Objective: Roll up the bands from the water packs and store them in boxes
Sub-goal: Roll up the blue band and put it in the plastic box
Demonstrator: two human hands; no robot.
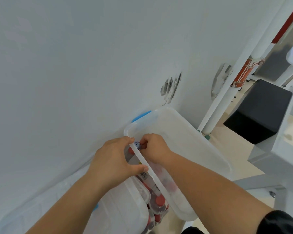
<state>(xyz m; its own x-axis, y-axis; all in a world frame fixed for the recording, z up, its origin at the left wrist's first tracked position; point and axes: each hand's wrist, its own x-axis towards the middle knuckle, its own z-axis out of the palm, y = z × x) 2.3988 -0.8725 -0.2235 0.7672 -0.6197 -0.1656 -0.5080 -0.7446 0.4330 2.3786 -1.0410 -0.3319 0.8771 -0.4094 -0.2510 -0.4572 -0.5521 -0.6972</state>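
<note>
A small grey-blue rolled band sits at the near corner of a translucent storage box that leans against the white wall. My right hand reaches over the box and pinches the roll with its fingertips. My left hand grips the box's near rim, thumb on the rim, forefinger up by the roll. Below the rim lie packs of water bottles with red caps, partly hidden by the box and my arms.
A second translucent box lies at lower left beside the bottle packs. The white wall fills the left. A black cube stool, a white pole and a grey frame stand at right.
</note>
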